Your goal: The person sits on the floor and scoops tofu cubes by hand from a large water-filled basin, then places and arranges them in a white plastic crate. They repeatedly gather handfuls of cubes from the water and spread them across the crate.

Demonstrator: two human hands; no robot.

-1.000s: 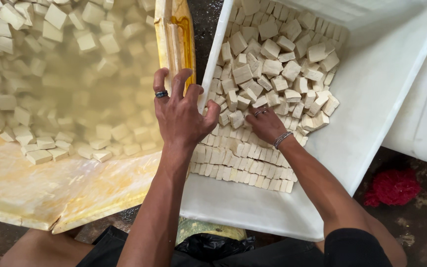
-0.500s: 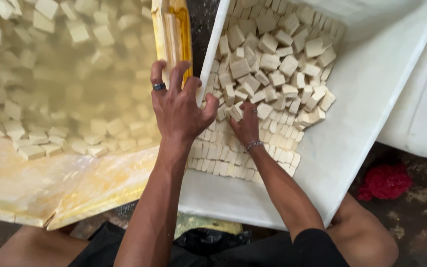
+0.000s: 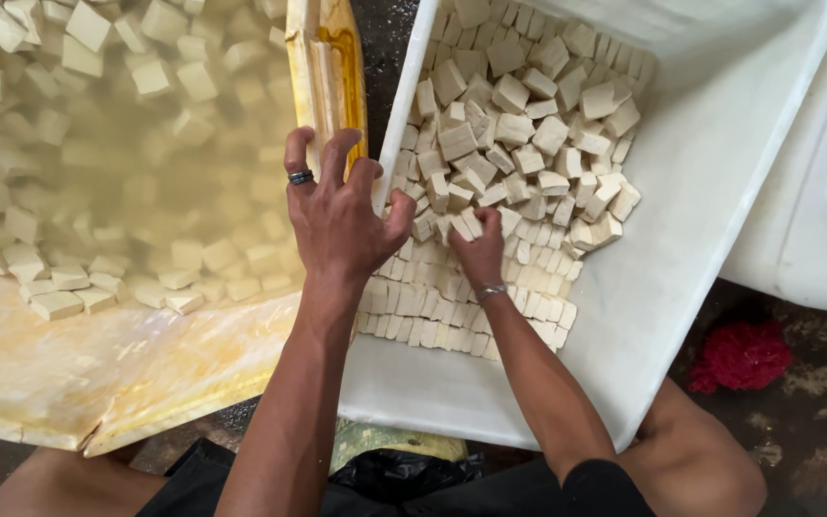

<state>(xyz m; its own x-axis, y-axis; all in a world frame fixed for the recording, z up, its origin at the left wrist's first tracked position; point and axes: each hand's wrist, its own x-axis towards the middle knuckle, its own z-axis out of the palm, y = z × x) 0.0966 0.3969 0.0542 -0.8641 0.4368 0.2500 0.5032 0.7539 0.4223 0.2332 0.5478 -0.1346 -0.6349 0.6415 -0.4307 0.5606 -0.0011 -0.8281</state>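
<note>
sorting tofu cubes [image 3: 490,144] with both hands [image 3: 476,251]

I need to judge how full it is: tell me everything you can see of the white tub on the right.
The white tub is a rectangular plastic bin with smooth, sloped walls, set at an angle beside the yellow tub. Pale cubes fill its left part: neat rows below, a loose heap above. Its right side is bare. The left hand rests on its left rim; the right hand is inside, on the cubes.

A dark, stained floor [image 3: 815,421] carries a yellow tub [image 3: 145,373], a white tub [image 3: 720,191] and a red rag [image 3: 741,356].
</note>
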